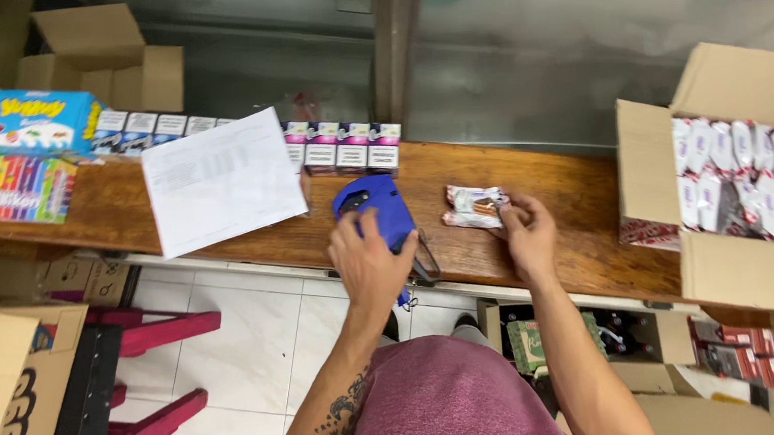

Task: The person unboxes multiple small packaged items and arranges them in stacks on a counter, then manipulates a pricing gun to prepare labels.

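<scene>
My left hand (pixel 368 262) grips a blue price-label gun (pixel 377 207) resting on the wooden counter (pixel 565 200). My right hand (pixel 528 232) holds the near end of a small white snack packet (pixel 473 206) lying flat on the counter just right of the gun. The two hands are a short way apart, with the gun's nose pointing away from me.
An open cardboard box (pixel 733 175) full of white packets sits at the right. A white paper sheet (pixel 218 179) lies left of the gun. Small cartons (pixel 342 146) line the counter's back edge, colourful boxes (pixel 7 150) at far left. Red stool (pixel 152 382) and cardboard boxes (pixel 7 396) stand below.
</scene>
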